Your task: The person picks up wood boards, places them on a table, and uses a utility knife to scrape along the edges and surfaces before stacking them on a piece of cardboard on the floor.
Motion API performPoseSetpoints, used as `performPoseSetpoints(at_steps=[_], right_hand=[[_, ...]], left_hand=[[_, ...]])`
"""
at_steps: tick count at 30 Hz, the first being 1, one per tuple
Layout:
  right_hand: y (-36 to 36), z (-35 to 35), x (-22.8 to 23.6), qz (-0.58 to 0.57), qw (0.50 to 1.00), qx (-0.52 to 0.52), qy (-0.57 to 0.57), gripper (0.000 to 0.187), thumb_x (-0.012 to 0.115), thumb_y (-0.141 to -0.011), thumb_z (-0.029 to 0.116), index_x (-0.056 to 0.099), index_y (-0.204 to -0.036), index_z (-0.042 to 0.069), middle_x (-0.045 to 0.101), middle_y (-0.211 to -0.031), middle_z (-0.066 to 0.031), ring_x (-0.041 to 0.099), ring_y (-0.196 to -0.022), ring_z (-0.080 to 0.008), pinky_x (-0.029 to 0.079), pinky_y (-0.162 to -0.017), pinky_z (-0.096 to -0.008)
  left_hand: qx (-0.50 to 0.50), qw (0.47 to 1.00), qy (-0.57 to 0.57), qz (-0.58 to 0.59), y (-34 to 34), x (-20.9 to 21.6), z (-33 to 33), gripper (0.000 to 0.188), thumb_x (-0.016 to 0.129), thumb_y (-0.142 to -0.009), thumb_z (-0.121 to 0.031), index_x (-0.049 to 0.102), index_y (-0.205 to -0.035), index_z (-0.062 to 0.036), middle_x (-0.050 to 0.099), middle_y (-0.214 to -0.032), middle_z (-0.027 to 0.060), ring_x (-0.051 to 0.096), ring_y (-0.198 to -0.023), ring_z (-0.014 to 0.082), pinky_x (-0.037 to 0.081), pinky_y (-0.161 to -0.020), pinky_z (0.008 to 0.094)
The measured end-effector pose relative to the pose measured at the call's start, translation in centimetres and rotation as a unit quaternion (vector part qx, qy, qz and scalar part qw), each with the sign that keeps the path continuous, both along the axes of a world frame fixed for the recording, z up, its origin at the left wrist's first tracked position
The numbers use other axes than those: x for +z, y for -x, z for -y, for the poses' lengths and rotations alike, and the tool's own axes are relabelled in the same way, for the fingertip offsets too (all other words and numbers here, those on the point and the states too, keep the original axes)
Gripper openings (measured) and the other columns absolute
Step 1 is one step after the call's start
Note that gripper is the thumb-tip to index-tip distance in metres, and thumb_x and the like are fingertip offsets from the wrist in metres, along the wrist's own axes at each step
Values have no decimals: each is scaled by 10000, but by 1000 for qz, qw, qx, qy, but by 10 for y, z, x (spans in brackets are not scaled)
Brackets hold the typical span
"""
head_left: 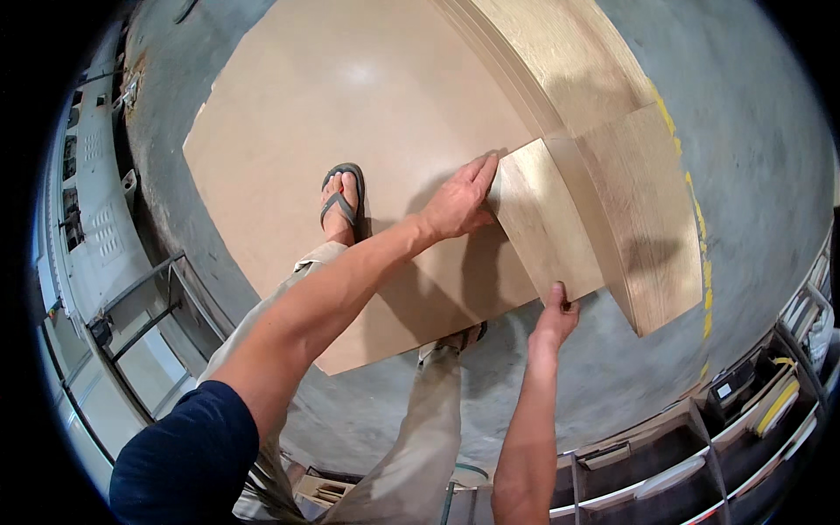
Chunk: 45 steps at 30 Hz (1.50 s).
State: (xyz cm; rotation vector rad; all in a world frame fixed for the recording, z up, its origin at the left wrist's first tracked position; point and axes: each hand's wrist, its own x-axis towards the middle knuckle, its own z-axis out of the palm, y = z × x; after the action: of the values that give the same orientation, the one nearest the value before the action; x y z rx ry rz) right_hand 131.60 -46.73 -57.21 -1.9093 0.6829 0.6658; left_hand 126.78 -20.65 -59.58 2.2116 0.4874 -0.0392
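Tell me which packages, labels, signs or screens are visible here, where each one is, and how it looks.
Label: small white rectangle on a dark box, lower right among the shelves; too small to tell more.
Yellow floor line: worn painted marking on the grey concrete, right of the plywood sheets.
No packages or screens can be made out.

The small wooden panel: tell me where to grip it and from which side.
Grip the small wooden panel by its bare edges: near corner from below, where the right hand pinches it, and left edge, where the left hand presses. Its right side lies against the plywood stack.
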Motion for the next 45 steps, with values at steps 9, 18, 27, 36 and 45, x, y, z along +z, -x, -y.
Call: performPoseSetpoints(at_steps=[9, 18, 27, 36, 45], right_hand=[[-6, 26, -24, 0, 993, -117, 22, 278, 689, -877, 123, 647, -1054, -87, 673, -1066, -130, 629, -868, -199, 509, -772, -331], [-9, 23, -25, -41, 991, -126, 8, 277, 693, -885, 171, 627, -1050, -42, 647, -1017, -72, 594, -894, -190, 484, -754, -347], [35, 63, 55, 65, 951, 248, 174, 300, 638, -921, 275, 579, -876, -16, 532, -735, -8, 469, -650, -88, 397, -591, -234], [-79, -129, 212, 70, 940, 315, 112, 245, 564, -962, 220, 625, -915, -13, 567, -809, 3, 499, -765, -96, 428, -701, -262], [-332, -497, 133, -13, 917, 394, -55, 756, 438, -954, 576, 397, -1390, -40, 462, -1402, -191, 435, -1308, -284, 335, -1087, -390]], left_hand=[[-31, 991, -130, 28, 3, -10, 2, 839, 732, -708, -55, 317, -1435, -1, 495, -1318, 220, 524, -1166, 385, 492, -950, 405], [-36, 988, -145, 24, 9, -10, -10, 751, 638, -758, -33, 315, -1434, 16, 485, -1321, 232, 524, -1163, 393, 491, -943, 406], [171, 960, 160, -156, 34, 38, -50, 846, 669, -811, -325, 259, -1440, 64, 343, -1438, 285, 349, -1332, 414, 319, -1103, 415], [367, 791, 462, -163, -5, 109, -234, 859, 426, -929, -600, 308, -1420, 95, 339, -1476, 263, 319, -1391, 338, 252, -1148, 380], [497, 668, 551, 59, -96, 61, -362, 634, 361, -1003, -472, 400, -1411, 12, 391, -1479, 164, 329, -1385, 262, 248, -1137, 349]])
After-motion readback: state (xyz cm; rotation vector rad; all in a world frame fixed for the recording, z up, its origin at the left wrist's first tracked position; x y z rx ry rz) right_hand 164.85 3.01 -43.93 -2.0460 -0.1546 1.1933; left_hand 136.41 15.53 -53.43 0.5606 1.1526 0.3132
